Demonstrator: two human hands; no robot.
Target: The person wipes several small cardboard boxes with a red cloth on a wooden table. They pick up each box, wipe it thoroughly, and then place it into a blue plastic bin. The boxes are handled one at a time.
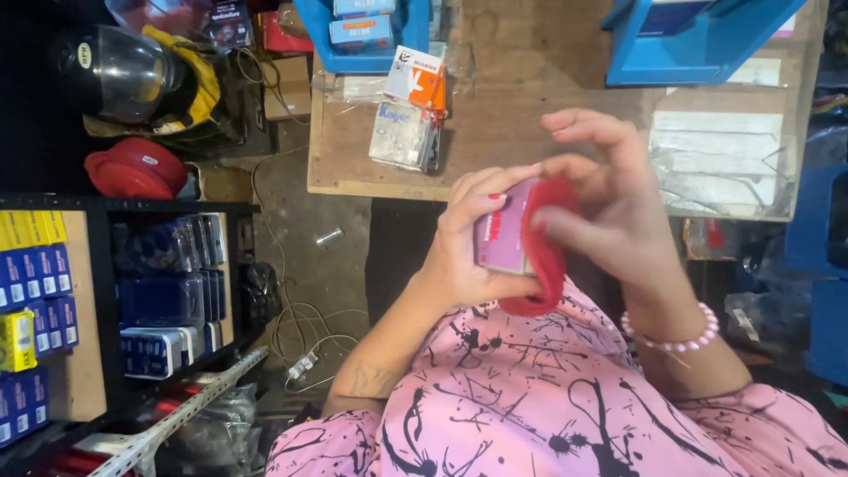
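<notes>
My left hand (466,243) grips a small pink and purple box (500,240) from its left side, held up in front of my chest. My right hand (609,199) presses a red cloth (548,256) against the box's right face, thumb on the cloth and the other fingers spread above. The cloth hangs down below the box. A pink bead bracelet (678,334) circles my right wrist. My pink shirt with black splatter marks (530,397) fills the lower part of the view.
A wooden bench (503,124) ahead carries small boxed packets (408,110) and blue trays (698,40). At left, a black shelf (97,291) holds blue and yellow boxes. A helmet (124,71), a red cap (137,168) and loose cables (296,327) lie on the floor.
</notes>
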